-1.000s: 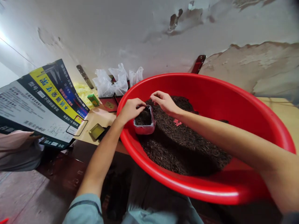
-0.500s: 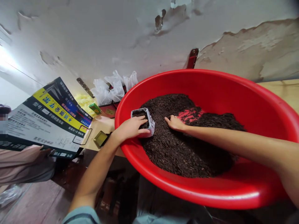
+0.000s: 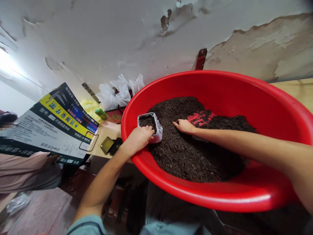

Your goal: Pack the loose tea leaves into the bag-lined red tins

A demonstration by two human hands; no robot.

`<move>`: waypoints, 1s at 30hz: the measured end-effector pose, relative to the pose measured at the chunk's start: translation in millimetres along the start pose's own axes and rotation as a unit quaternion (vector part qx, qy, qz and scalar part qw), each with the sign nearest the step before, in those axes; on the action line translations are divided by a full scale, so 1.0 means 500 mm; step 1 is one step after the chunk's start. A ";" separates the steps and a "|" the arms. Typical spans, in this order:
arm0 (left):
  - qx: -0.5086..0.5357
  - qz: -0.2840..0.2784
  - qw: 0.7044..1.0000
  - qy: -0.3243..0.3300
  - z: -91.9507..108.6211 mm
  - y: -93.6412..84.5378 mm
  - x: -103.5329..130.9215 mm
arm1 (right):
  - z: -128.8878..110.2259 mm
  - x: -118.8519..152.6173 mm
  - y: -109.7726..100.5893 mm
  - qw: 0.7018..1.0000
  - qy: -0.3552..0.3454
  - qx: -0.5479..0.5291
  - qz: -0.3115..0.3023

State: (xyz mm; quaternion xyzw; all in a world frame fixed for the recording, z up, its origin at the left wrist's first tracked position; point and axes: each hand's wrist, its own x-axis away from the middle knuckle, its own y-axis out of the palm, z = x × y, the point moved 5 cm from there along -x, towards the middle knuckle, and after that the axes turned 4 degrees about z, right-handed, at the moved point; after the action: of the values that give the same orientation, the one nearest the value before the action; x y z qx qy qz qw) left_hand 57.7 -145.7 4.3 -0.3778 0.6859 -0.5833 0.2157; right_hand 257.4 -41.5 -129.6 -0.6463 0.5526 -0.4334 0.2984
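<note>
L hand [image 3: 140,138] on box [image 3: 158,133] w/ flakes [image 3: 147,121]

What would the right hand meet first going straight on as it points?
The dark loose heap, already at the right hand's fingertips; beyond it, probably the plastic-lined box, though depth is unclear.

Container [image 3: 158,131], small, squarish, lined with clear plastic bunched at its right side; open top, dark shreds inside. Lies at the tub's left end, beside the heap.
Heap [image 3: 186,156], loose dark-brown shreds, uneven, red showing through a thin patch.
Tub [image 3: 239,89], large, round-rimmed, glossy red, holding both.
</note>
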 end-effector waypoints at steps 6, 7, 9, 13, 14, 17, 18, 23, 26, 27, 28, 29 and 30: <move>-0.039 0.000 0.999 -0.008 0.012 0.020 0.007 | -0.040 0.001 -0.047 0.998 -0.035 -0.033 0.051; -0.033 -0.003 0.999 -0.008 0.013 0.022 0.008 | -0.052 0.004 -0.059 0.996 -0.044 -0.038 0.062; -0.017 -0.006 1.000 -0.008 0.011 0.024 0.009 | -0.081 0.012 -0.085 0.991 -0.067 -0.067 0.091; 0.013 -0.020 1.000 0.003 0.002 0.023 0.006 | -0.148 0.036 -0.130 0.932 -0.101 -0.329 0.113; 0.017 -0.022 1.000 0.005 0.000 0.022 0.004 | -0.168 0.041 -0.136 0.899 -0.104 -0.413 0.101; 0.030 -0.006 1.000 0.003 -0.004 0.018 -0.003 | -0.237 0.052 -0.147 0.807 -0.119 -0.574 0.072; 0.040 0.006 0.999 0.000 -0.005 0.016 -0.003 | -0.261 0.054 -0.147 0.787 -0.126 -0.600 0.069; 0.139 0.080 0.986 -0.038 -0.024 0.005 0.020 | -0.349 0.046 -0.125 0.764 -0.177 -0.616 0.075; 0.207 0.143 0.965 -0.076 -0.054 0.006 0.050 | -0.368 0.034 -0.107 0.791 -0.230 -0.561 0.082; 0.225 0.169 0.955 -0.093 -0.067 0.007 0.060 | -0.368 0.030 -0.102 0.799 -0.245 -0.542 0.088; 0.239 0.196 0.944 -0.112 -0.081 0.009 0.068 | -0.367 0.027 -0.099 0.805 -0.258 -0.525 0.095; 0.249 0.222 0.933 -0.133 -0.095 0.011 0.075 | -0.364 0.025 -0.097 0.809 -0.272 -0.512 0.100; 0.254 0.244 0.923 -0.153 -0.108 0.014 0.079 | -0.363 0.024 -0.096 0.811 -0.285 -0.501 0.103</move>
State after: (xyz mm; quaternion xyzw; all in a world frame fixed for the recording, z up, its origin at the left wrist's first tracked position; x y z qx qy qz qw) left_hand -8.2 -141.6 15.7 -0.2159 0.5442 -0.6021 0.5429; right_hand 118.1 -26.2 -4.3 -0.7401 0.6466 0.1402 0.1204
